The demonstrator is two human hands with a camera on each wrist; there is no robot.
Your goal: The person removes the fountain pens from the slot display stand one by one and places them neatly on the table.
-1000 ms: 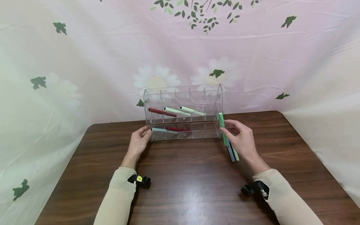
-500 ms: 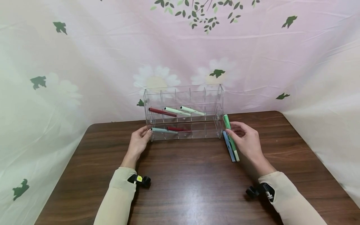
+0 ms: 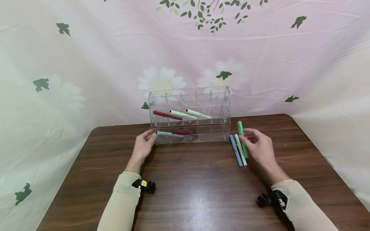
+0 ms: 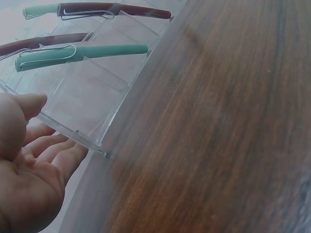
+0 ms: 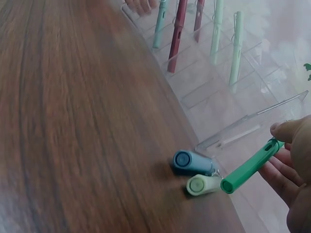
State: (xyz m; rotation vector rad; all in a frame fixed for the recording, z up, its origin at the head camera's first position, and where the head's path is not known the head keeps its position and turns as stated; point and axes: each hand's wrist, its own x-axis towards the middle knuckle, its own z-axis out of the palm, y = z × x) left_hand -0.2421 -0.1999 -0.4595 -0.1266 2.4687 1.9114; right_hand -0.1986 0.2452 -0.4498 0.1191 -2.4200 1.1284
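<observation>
A clear tiered pen rack [image 3: 219,138] stands toward the back of the table. My left hand [image 3: 142,146] holds its left end, thumb on one side of the panel and fingers on the other. To the right of the rack, my right hand [image 3: 261,149] pinches a green pen [image 5: 252,167] between thumb and fingers, tilted above the table. Just left of that pen, a blue pen [image 3: 236,151] and a pale green pen [image 3: 241,152] lie side by side. On the rack's bottom tier are a light blue pen [image 3: 168,134] and a dark red pen [image 3: 185,132].
Higher in the rack lie a red pen [image 3: 167,115] and two pale green pens, one [image 3: 182,114] left of the other [image 3: 198,113]. Behind the brown wooden table [image 3: 185,186] hangs a patterned cloth [image 3: 115,64], which also closes off both sides.
My right hand has moved right and a little nearer with the green pen, from the rack's right end to beyond the two lying pens. The left hand stays at the rack.
</observation>
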